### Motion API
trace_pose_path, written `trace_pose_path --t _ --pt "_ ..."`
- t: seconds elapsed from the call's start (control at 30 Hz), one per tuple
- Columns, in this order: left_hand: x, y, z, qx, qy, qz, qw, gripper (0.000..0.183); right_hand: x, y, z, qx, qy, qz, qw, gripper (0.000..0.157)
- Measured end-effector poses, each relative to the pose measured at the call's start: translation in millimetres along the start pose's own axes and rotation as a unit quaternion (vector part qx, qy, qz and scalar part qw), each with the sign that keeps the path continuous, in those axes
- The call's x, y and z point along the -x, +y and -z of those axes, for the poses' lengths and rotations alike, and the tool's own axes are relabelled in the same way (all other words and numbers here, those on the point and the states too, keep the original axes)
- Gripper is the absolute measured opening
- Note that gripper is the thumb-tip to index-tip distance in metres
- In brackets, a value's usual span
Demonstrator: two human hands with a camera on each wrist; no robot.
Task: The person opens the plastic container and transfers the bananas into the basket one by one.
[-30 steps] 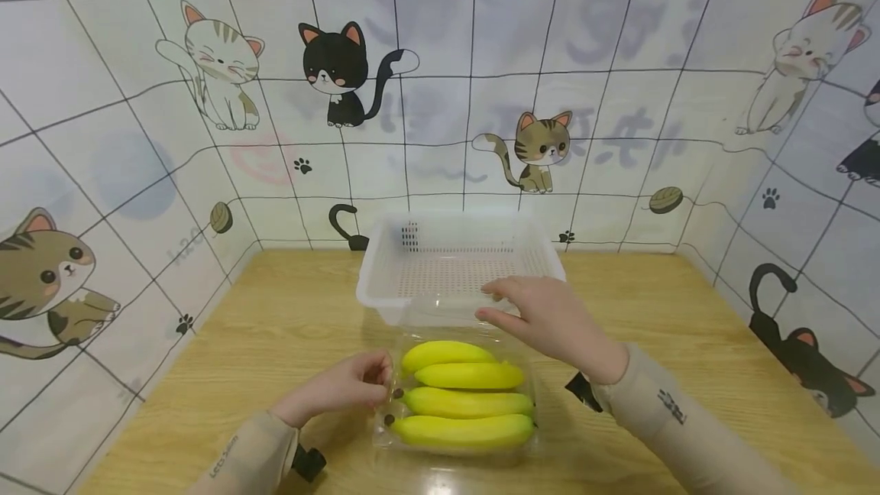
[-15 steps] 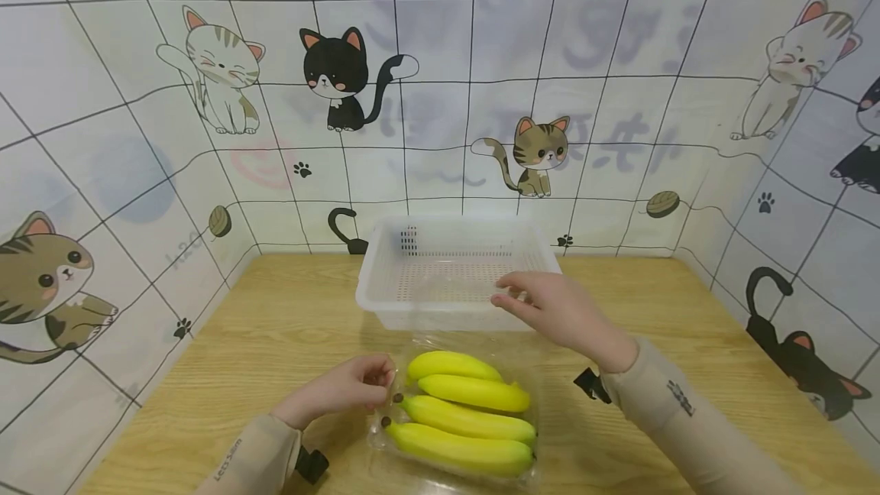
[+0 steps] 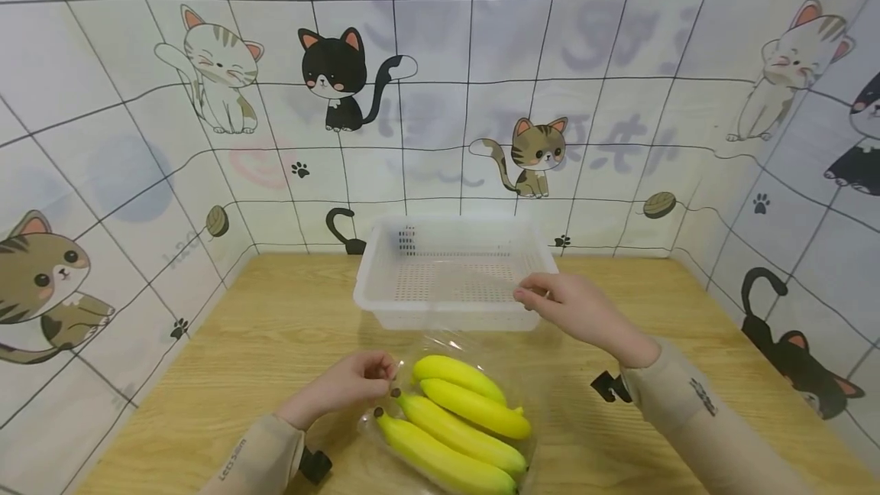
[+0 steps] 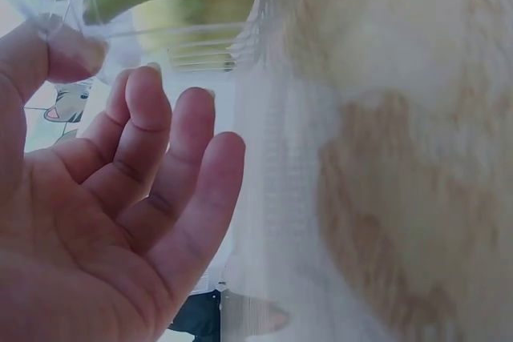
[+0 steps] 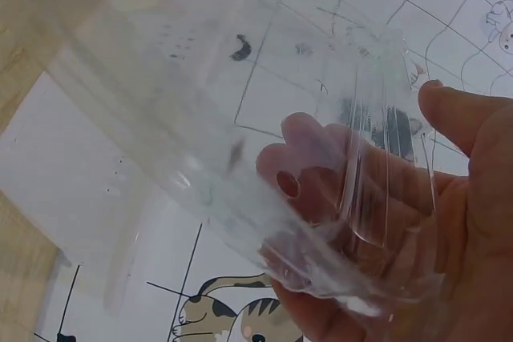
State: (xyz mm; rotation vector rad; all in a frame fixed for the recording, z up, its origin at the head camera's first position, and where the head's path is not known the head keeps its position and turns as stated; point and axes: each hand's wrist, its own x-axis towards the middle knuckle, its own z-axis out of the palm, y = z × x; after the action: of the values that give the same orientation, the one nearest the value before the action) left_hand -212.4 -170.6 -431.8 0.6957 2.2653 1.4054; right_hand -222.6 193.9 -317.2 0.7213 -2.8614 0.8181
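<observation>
A clear plastic clamshell box (image 3: 367,425) holding several yellow bananas (image 3: 450,418) sits askew at the table's front. Its raised transparent lid (image 5: 184,118) overlaps the white basket in the head view. At the box's left side my left hand (image 3: 344,386) grips the edge between thumb and forefinger; in the left wrist view the other fingers (image 4: 204,174) spread loosely below the wall. Higher up on the right, my right hand (image 3: 584,315) holds the lid's edge. Through the clear plastic its fingers (image 5: 309,166) show behind the lid, with the thumb on the near side.
A white perforated plastic basket (image 3: 388,318) stands behind the box, near the back wall (image 3: 440,98) printed with cats. Wood-grain tabletop (image 3: 275,319) lies around both. Black wrist straps (image 3: 610,386) hang under the sleeves.
The box and bananas have turned clockwise, their right side coming nearer to me. My right hand has shifted rightward with the lid. My left hand has barely moved.
</observation>
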Motion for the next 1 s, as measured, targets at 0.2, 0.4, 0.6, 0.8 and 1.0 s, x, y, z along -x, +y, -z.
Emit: trace_pose_path --t 0.2,0.4,0.6,0.8,1.0 --pt "0.0 3.7 -1.7 -0.009 0.022 0.001 0.9997 0.016 8.2 10.5 0.8 -0.042 -0.012 -0.013 0.999 0.046" --pt "-1.9 3.2 -2.9 -0.011 0.044 0.010 0.9989 0.018 18.0 18.1 1.2 -0.060 -0.016 -0.027 0.998 0.044" --pt "-3.3 0.6 -4.1 -0.009 0.054 0.013 0.9984 0.013 27.0 26.6 -1.4 -0.089 -0.011 -0.021 0.996 0.036" --pt "-5.9 1.7 -6.6 -0.009 0.063 0.026 0.9976 0.012 36.6 34.7 -5.1 -0.120 -0.009 -0.021 0.993 0.034" --pt "-9.8 2.2 -7.7 -0.017 0.072 0.023 0.9970 0.013 44.8 42.4 -8.3 -0.134 -0.012 -0.034 0.990 0.026"
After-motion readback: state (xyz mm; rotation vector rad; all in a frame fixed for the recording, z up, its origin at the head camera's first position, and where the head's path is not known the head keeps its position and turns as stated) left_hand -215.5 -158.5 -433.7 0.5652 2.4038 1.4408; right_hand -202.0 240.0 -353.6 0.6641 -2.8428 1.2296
